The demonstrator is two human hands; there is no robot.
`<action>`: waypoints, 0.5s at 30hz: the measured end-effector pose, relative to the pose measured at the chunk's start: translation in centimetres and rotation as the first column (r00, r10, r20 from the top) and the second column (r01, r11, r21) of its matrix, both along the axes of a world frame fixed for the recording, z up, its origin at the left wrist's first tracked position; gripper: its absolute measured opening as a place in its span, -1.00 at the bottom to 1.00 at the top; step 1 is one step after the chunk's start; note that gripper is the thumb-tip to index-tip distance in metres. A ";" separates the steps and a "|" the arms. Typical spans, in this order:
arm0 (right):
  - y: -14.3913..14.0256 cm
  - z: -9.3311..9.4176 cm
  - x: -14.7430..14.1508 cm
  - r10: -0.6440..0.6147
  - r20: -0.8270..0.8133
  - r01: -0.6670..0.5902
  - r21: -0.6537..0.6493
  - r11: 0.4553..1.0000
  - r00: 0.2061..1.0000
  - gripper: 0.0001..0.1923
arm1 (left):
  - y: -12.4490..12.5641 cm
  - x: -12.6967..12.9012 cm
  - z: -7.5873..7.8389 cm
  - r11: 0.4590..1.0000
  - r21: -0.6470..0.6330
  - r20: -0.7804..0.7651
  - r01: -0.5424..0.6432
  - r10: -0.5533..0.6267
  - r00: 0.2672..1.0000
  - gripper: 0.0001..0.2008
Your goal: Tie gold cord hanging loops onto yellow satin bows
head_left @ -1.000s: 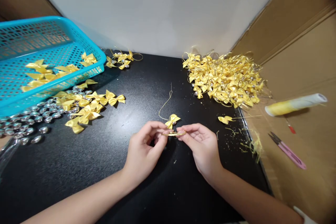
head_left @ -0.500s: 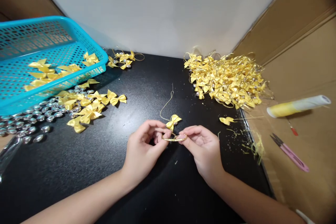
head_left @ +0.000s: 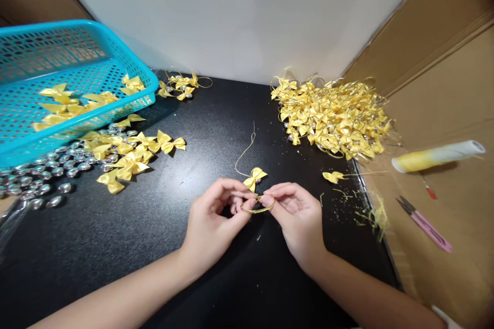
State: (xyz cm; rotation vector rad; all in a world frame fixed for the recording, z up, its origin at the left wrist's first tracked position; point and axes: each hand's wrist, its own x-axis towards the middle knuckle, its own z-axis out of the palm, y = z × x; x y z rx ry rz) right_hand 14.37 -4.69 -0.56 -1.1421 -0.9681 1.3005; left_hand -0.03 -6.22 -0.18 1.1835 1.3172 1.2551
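Note:
Between my two hands is a thin gold cord loop (head_left: 258, 211), pinched at its far side by the fingertips. My left hand (head_left: 218, 216) is closed on the loop's left end, thumb against forefinger. My right hand (head_left: 299, 218) grips its right end in the same way. Just beyond the fingertips lies a yellow ribbon bow (head_left: 255, 179) on the black table, and a thin thread (head_left: 241, 157) runs from it away from me. Whether the loop joins this bow is hidden by the fingers.
At the left stands a blue basket (head_left: 127, 51) holding yellow bows. Silver beads (head_left: 54, 171) and loose bows (head_left: 133, 162) lie before it. A heap of bows with gold loops (head_left: 332, 118) is at the back right. Pink snips (head_left: 430, 229) and a yellow thread spool (head_left: 436, 157) lie on cardboard.
The gold loop has tipped, so its opening shows wider and its near edge sits lower. Both hands keep their pinch and have barely shifted. The bow on the table has stayed put.

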 end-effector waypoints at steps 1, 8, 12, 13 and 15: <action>0.0 0.0 0.0 0.000 0.003 0.000 -0.002 1.000 1.000 -0.88 | 0.0 0.0 0.0 1.000 -0.003 0.000 0.004 -0.004 1.000 -0.85; 0.1 -0.1 0.1 -0.001 0.013 0.001 -0.006 1.000 1.000 -0.89 | -0.1 0.0 -0.1 1.000 -0.017 0.004 0.010 -0.010 1.000 -0.81; 0.2 -0.2 0.0 0.002 0.014 -0.002 -0.002 1.000 1.000 -0.89 | -0.2 0.0 -0.1 1.000 -0.024 0.020 0.009 -0.008 1.000 -0.80; 0.2 -0.2 0.0 0.004 0.015 -0.004 -0.001 1.000 1.000 -0.89 | -0.2 -0.1 -0.1 1.000 -0.025 0.021 0.009 -0.008 1.000 -0.80; 0.1 -0.3 -0.1 0.006 0.021 -0.006 -0.004 1.000 1.000 -0.89 | -0.3 -0.1 -0.1 1.000 -0.026 0.023 0.010 -0.009 1.000 -0.79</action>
